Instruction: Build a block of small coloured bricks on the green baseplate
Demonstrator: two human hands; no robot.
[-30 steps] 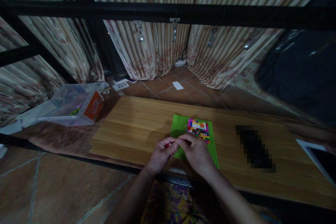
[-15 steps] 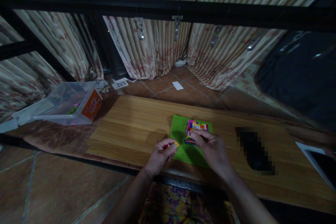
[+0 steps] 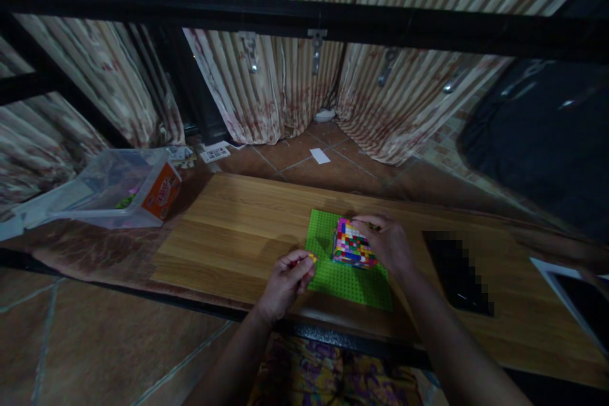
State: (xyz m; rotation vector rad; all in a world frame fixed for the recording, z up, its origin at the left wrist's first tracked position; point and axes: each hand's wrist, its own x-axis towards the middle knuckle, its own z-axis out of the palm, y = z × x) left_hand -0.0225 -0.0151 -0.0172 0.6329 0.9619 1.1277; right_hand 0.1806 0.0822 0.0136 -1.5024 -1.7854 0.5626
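Observation:
A low block of many-coloured toy bricks (image 3: 353,245) stands on a green studded baseplate (image 3: 342,288). My right hand (image 3: 387,244) reaches over its far right part, thumb and fingertips closed together at the top of the far edge. Whatever those fingertips pinch, if anything, is too small to see. Left of the baseplate, by its near left edge, my left hand (image 3: 286,282) is closed around small toy bricks (image 3: 311,258); a yellow one and a bit of red show at the fingertips.
The plates lie on a wooden tabletop (image 3: 228,228). A black phone-like object (image 3: 451,273), partly pixelated, rests to the right. A clear plastic box (image 3: 114,190) with an orange label and some green and pink pieces stands at the left. Curtains (image 3: 295,89) hang behind a dark rail (image 3: 285,13).
My right hand has moved from the middle of the brick block to its far right edge, uncovering more of its top. My left hand stays closed in nearly the same place.

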